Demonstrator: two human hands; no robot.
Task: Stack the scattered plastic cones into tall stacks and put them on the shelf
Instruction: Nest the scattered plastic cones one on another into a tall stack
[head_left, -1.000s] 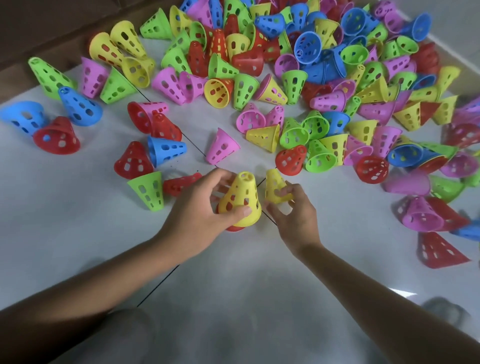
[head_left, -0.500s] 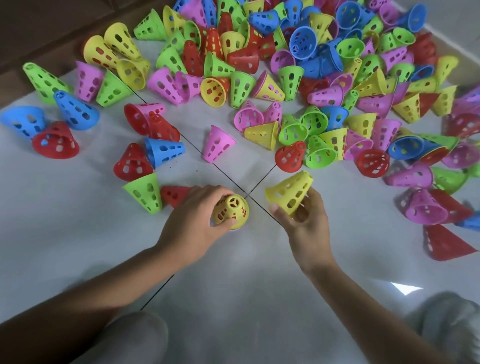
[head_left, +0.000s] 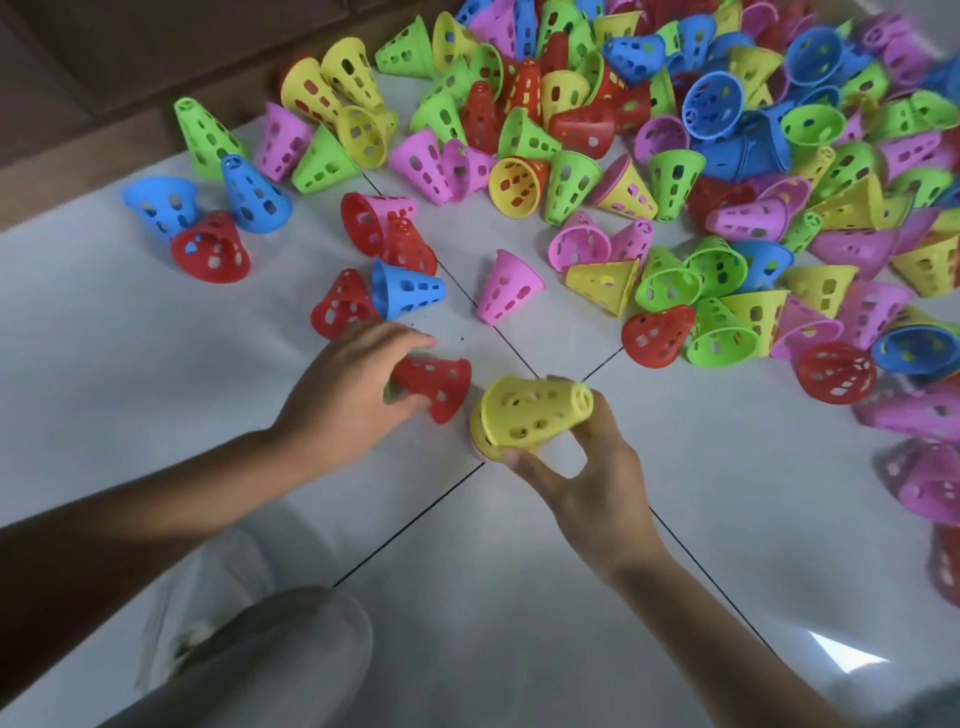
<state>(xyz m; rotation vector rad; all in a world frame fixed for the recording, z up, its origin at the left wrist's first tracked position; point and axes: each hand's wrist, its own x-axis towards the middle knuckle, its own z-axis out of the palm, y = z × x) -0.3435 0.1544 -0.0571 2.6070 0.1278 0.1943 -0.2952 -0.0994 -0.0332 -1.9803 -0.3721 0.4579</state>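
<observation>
A shiny white tiled floor (head_left: 519, 597) with thin dark lines fills most of the view. A big pile of plastic cones (head_left: 727, 156) with holes lies across the top and right side, in red, blue, green, yellow and pink, tipped every which way. A bent knee in pale trousers (head_left: 270, 654) shows at the bottom. The left hand (head_left: 343, 400) reaches in from the left, and its fingers curl over a red cone (head_left: 436, 387) that lies on its side on the floor, wide end toward the right. The right hand (head_left: 576, 467) holds a yellow cone (head_left: 530, 410) tipped sideways, thumb at the wide rim and fingers near the small top. A second yellow rim peeks out at the wide end, so it looks like two cones fitted together. The yellow cone sits just beside the red one, close to where the floor lines cross. A pink cone (head_left: 506, 288) lies alone a little farther up, and a blue cone (head_left: 408, 288) rests by two red ones.
</observation>
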